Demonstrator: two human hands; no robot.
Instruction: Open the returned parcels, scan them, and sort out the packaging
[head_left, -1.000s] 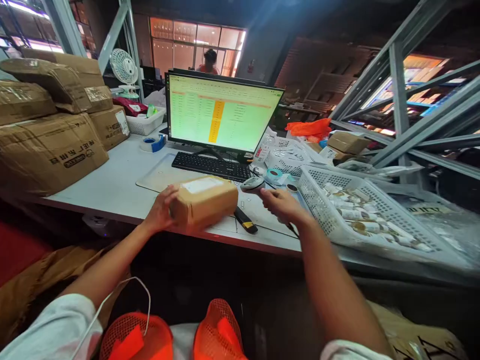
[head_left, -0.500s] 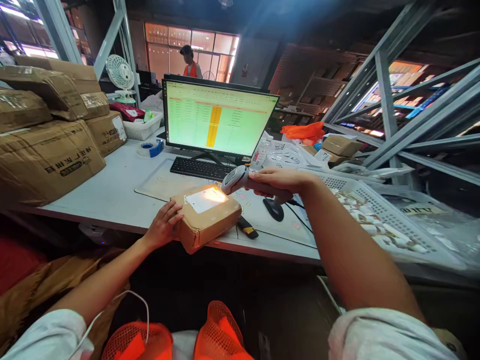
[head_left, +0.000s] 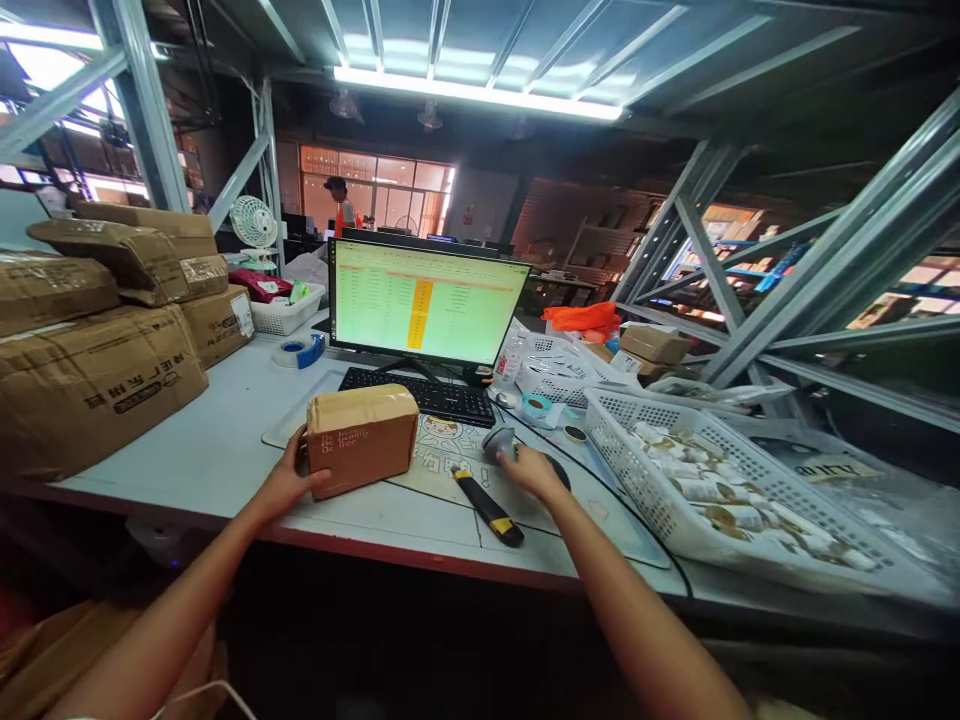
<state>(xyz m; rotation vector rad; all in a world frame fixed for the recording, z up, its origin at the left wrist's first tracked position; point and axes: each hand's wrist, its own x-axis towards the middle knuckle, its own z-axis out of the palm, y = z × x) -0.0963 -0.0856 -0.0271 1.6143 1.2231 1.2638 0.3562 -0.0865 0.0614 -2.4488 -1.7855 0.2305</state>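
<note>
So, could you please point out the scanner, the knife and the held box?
Scanner (head_left: pixel 496 441), head view: its grey casing.
Knife (head_left: pixel 483 500), head view: its black handle.
Held box (head_left: pixel 365 457), head view: its front side.

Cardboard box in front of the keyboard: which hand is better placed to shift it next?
Probably the left hand: it grips the cardboard box at its left end. The right hand is apart from the box, holding the grey scanner.
</note>
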